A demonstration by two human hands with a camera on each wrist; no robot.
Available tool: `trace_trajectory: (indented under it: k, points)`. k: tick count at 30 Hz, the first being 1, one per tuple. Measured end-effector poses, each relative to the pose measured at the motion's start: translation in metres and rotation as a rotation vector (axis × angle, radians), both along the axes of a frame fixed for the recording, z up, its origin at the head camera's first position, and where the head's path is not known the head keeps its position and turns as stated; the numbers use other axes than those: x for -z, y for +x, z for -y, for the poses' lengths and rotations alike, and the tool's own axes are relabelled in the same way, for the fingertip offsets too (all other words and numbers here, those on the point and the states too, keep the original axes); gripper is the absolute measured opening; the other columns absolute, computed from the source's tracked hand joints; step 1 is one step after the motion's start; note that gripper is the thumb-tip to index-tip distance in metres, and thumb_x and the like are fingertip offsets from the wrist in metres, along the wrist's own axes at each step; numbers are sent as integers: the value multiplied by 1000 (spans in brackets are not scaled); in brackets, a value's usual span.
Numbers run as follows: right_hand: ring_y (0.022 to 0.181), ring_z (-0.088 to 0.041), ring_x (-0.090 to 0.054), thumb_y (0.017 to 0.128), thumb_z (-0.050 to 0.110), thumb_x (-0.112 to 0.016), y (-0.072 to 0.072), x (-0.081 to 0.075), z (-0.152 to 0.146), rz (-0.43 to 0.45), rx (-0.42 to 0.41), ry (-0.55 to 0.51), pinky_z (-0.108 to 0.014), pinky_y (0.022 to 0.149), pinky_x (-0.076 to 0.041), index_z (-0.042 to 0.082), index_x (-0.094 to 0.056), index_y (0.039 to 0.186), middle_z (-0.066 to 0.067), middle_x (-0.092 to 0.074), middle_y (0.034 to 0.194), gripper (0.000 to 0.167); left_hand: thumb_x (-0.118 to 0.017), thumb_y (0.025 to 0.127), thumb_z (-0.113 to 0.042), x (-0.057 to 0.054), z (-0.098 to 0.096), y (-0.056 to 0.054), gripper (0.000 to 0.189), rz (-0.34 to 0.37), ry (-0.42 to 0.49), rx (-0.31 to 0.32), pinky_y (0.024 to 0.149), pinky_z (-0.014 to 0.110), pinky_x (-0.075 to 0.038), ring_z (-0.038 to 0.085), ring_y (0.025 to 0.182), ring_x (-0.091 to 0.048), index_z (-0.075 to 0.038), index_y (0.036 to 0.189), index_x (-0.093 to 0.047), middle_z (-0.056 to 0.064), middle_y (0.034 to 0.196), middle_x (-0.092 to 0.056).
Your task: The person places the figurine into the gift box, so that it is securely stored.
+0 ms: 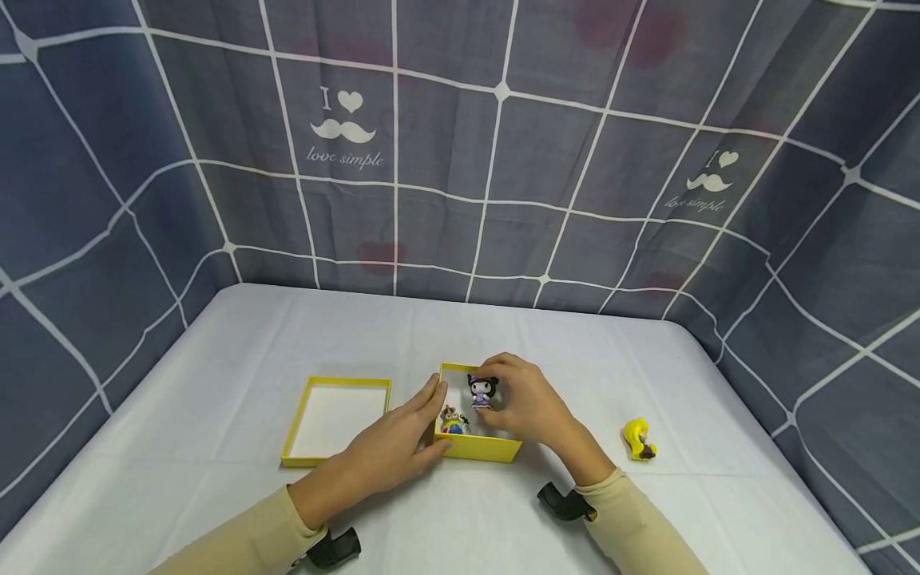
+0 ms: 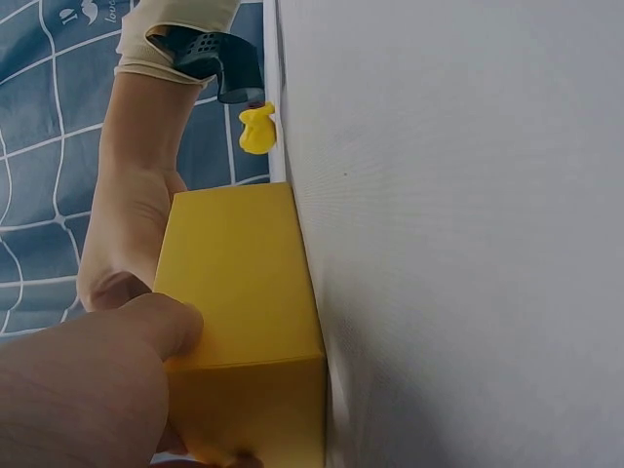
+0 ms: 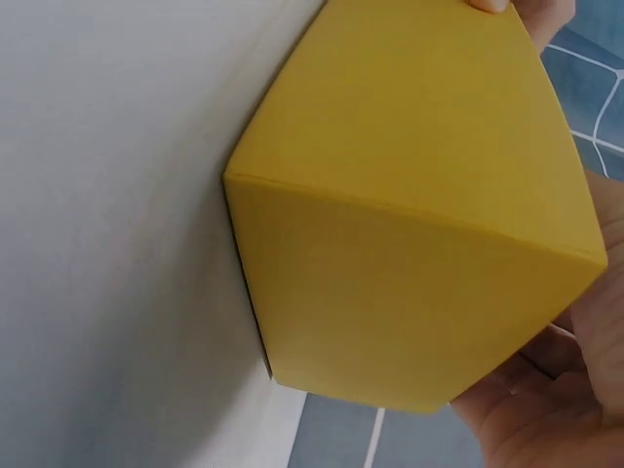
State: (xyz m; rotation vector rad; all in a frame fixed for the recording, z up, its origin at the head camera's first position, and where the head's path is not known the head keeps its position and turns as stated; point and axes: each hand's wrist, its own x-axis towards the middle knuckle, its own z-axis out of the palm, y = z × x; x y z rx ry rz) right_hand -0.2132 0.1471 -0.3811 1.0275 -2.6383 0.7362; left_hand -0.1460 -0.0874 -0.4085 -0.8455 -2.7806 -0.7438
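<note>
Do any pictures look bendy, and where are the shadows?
Head view: the curtain looks bendy, its lines curving, maybe from folds or the lens; left wrist view: a soft shadow darkens the cloth beside the yellow box; right wrist view: a wide, fuzzy-edged shadow spreads to the box's left.

Grey-blue hangings (image 1: 438, 128), crossed by white lines (image 1: 502, 91) and lettered "love simple", rise behind and on both sides of a white-covered table (image 1: 180, 399); their faint reddish patches (image 1: 381, 254) are too blurred to identify.
</note>
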Motion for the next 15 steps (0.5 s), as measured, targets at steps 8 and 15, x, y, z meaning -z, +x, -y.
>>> trace_trajectory:
  k: [8, 15]
  points:
    - [106, -13, -59, 71, 21, -84, 5, 0, 5, -33, -12, 81, -30, 92, -49, 10, -72, 113, 3, -63, 115, 45, -63, 94, -40, 0, 0, 0, 78, -12, -11, 7, 99, 41, -45, 29, 131, -45, 2, 151, -30, 20, 157, -24]
    - [109, -12, -58, 71, 27, -85, 8, 0, 8, -74, 42, 173, -30, 93, -48, 12, -73, 113, 5, -63, 118, 46, -62, 95, -40, -1, 0, 1, 78, 0, -15, 8, 99, 41, -45, 29, 130, -45, 3, 151, -30, 21, 157, -23]
